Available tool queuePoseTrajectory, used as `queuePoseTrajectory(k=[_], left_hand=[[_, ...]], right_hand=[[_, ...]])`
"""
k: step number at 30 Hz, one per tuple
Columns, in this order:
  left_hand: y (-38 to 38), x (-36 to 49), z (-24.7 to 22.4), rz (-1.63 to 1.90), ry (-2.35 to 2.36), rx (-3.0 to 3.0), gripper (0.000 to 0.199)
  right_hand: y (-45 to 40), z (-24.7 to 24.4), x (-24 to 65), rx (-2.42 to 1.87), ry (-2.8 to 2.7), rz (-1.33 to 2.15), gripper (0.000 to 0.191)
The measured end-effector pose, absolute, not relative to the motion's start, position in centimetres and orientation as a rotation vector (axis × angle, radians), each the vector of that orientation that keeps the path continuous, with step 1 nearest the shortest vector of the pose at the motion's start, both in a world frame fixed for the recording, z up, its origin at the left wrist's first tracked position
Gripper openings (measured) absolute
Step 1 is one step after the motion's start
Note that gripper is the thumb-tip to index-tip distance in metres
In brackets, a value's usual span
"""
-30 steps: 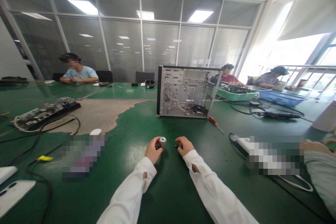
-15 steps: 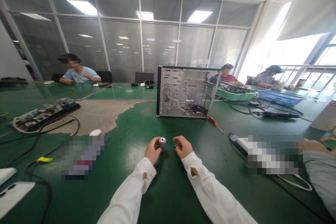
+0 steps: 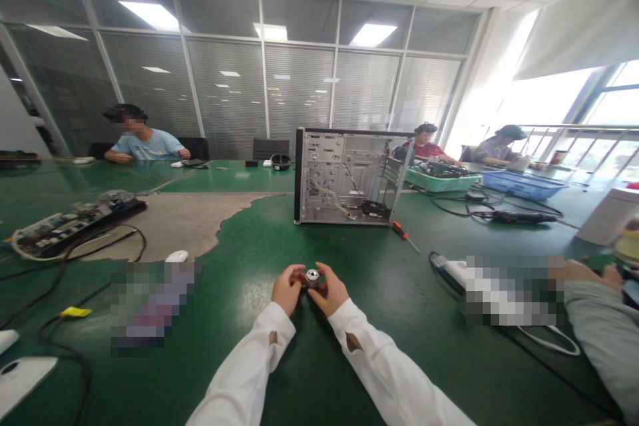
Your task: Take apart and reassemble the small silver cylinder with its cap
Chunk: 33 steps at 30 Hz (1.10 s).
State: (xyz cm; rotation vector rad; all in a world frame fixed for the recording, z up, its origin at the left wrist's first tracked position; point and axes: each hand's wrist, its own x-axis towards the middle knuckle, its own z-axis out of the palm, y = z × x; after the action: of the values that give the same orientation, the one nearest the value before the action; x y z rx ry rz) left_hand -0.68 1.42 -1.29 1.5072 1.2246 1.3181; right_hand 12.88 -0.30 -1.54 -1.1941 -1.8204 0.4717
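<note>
A small silver metal cylinder (image 3: 313, 277) stands upright just above or on the green table, its top face showing dark openings. My right hand (image 3: 331, 287) grips it from the right, thumb at the front and index finger behind. On the other side is my left hand (image 3: 288, 288), its curved fingers apart and the fingertips right beside the cylinder; whether they still touch it is hard to see. Beyond both hands stands an open computer case (image 3: 349, 176), with loose cables inside. An orange-handled screwdriver (image 3: 400, 231) lies by the case's lower right corner.
A black strip-shaped assembly (image 3: 80, 223) with cables lies left. Right are a white device (image 3: 456, 273), partly blurred, and a neighbour's sleeve (image 3: 594, 319). Green (image 3: 444, 181) and blue baskets (image 3: 524, 186) stand farther back. Other people sit across the table (image 3: 239, 359).
My right hand has come left and closed on the cylinder, which has shifted slightly right, away from my left hand. The whole view has turned a little to the right.
</note>
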Motion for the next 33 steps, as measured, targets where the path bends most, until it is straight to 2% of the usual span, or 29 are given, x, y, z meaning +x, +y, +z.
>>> queuePoseTrajectory(k=[3, 9, 14, 19, 27, 30, 33], left_hand=[[1.4, -0.7, -1.3, 1.289, 1.221, 1.521, 0.038], [1.2, -0.4, -0.9, 1.236, 1.137, 1.456, 0.035], [1.2, -0.4, -0.7, 1.217, 1.151, 1.449, 0.033], [1.6, -0.4, -0.9, 1.192, 1.165, 1.479, 0.031], [1.9, -0.4, -1.4, 1.176, 1.157, 1.549, 0.03], [1.7, -0.4, -1.4, 1.189, 1.163, 1.542, 0.03], [1.6, -0.4, -1.3, 1.2, 1.17, 1.527, 0.029]], right_hand=[[-0.8, -0.9, 13.0, -1.233, -1.819, 0.509, 0.055], [-3.3, 0.2, 13.9, -1.276, -1.871, 0.514, 0.033], [-6.3, 0.0, 18.6, -1.334, -1.882, 0.437, 0.03], [-9.5, -0.8, 27.5, -1.576, -1.789, 0.16, 0.032], [-12.4, -2.6, 41.0, -2.051, -1.532, -0.413, 0.045], [-12.5, -2.5, 41.4, -2.111, -1.482, -0.659, 0.052], [-12.0, -2.2, 37.4, -2.074, -1.474, -0.808, 0.057]])
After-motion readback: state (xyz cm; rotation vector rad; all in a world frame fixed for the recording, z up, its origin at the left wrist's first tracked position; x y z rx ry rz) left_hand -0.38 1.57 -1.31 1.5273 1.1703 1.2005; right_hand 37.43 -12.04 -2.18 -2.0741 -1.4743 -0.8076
